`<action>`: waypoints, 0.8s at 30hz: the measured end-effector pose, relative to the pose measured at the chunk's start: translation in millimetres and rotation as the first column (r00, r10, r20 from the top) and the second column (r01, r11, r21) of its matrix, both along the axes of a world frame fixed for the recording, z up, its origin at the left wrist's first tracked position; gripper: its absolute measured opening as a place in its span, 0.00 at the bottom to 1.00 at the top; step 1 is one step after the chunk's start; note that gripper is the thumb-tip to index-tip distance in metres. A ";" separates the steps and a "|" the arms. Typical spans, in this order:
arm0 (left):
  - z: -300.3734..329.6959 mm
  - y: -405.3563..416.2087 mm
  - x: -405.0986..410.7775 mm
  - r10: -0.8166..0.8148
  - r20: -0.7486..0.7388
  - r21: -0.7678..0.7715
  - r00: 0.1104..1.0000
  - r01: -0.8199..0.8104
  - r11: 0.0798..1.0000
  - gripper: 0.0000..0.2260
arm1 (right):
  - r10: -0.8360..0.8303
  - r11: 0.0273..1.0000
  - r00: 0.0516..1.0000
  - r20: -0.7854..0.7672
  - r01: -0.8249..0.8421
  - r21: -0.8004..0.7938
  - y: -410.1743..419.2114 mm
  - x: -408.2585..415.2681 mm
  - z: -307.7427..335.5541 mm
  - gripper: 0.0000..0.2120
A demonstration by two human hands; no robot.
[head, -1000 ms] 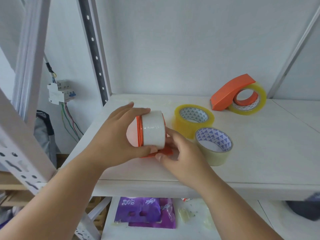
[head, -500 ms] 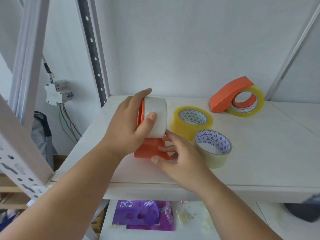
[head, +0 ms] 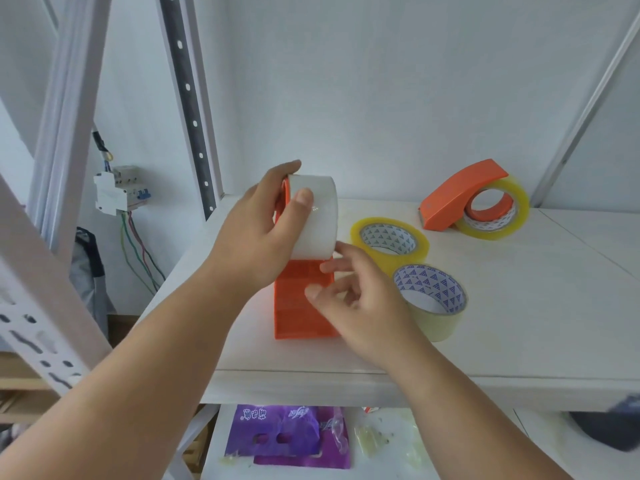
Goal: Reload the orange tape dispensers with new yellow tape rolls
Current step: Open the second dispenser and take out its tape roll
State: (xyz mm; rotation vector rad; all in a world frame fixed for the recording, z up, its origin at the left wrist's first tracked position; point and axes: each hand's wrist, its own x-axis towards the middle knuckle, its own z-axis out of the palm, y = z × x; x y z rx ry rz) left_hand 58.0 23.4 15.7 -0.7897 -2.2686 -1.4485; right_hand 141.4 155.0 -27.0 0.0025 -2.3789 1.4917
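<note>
My left hand [head: 256, 233] grips an orange tape dispenser [head: 301, 306] at its top, thumb pressed on the whitish tape roll [head: 320, 216] mounted in it. The dispenser's ribbed orange body points down toward the shelf. My right hand [head: 360, 303] touches the body's right side just under the roll, fingers loosely spread. A yellow tape roll [head: 389, 244] lies flat to the right, a paler roll [head: 431, 299] in front of it. A second orange dispenser [head: 460, 195] holding a yellow roll stands at the back right.
All of this sits on a white shelf [head: 519, 323] with a wall close behind. A perforated upright [head: 188, 98] and an electrical breaker with wires [head: 119, 192] stand to the left. Purple packaging [head: 287, 434] lies on the lower shelf.
My left hand has raised and turned the dispenser upright, so its orange body now hangs below the roll. My right hand shifted from under it to its right side.
</note>
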 end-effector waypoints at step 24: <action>17.6 12.8 8.2 -0.102 -0.060 0.090 0.993 0.107 0.990 0.21 | 0.083 0.955 0.989 0.120 -0.044 -0.294 0.9 -28.1 67.3 0.31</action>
